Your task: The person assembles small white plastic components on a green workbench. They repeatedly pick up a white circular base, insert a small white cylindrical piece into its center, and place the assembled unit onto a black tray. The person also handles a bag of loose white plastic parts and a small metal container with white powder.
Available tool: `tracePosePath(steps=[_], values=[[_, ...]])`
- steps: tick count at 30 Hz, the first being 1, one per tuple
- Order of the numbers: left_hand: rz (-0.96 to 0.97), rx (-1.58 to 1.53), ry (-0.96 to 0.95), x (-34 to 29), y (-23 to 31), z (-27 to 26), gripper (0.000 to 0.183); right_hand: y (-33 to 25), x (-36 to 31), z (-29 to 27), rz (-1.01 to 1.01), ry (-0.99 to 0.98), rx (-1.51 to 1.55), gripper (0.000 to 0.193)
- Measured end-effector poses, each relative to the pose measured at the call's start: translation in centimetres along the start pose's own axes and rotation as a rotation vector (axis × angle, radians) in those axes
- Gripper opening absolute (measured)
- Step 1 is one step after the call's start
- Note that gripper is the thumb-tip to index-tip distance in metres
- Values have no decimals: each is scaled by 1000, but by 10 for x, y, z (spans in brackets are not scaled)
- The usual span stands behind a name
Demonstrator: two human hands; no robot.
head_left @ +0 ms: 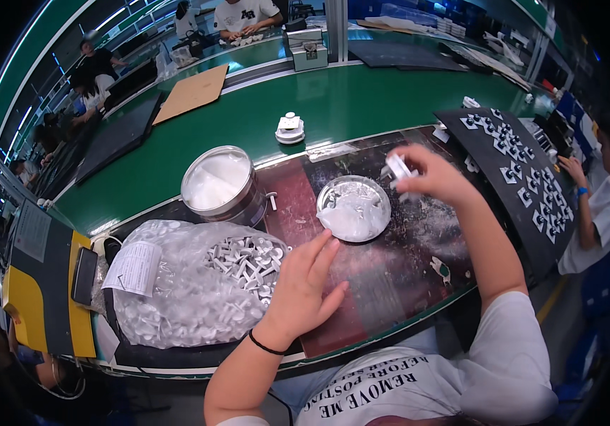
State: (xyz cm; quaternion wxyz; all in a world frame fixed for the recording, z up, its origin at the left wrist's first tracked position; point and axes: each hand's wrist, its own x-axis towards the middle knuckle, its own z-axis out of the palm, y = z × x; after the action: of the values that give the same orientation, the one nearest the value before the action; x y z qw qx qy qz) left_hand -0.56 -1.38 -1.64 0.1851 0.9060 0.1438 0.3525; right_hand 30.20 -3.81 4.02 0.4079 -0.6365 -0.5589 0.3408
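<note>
My right hand (429, 174) is raised to the right of a shallow round metal dish (324, 195), its thumb and fingers closed on a small white plastic part (398, 169). In the dish lies a translucent white, grease-like substance (351, 219). My left hand (303, 284) has its fingers apart and holds nothing. Its fingertips are at the dish's near-left rim; whether they touch it I cannot tell. Beside this hand, a clear plastic bag (170, 312) spills out many white stemmed plastic pieces (244, 261).
Behind the bag stands a metal tin (244, 202) with white contents. A white part stack (290, 129) sits on the green conveyor (248, 156). At right, a black board (525, 167) carries rows of small white parts, near a co-worker's hand (573, 170). A yellow-and-grey device (49, 298) stands left.
</note>
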Motion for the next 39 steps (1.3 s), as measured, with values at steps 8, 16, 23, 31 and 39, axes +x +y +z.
tracePosePath(steps=[8, 16, 23, 31, 39], values=[[-75, 65, -93, 4, -1, -10, 55, 22, -73, 79, 41, -764, 571, 69], [-104, 95, -212, 7, -6, -13, 43, 22, -73, 68, -49, -619, -7, 43], [-38, 98, -144, 7, 11, -12, 41, -8, -106, 29, -121, -179, -316, 38], [62, 11, -187, 13, 21, 0, 49, 73, -111, -160, 340, 873, -1112, 41], [-17, 7, -137, 3, 14, -4, 68, 116, -104, -185, 725, 768, -1101, 66]])
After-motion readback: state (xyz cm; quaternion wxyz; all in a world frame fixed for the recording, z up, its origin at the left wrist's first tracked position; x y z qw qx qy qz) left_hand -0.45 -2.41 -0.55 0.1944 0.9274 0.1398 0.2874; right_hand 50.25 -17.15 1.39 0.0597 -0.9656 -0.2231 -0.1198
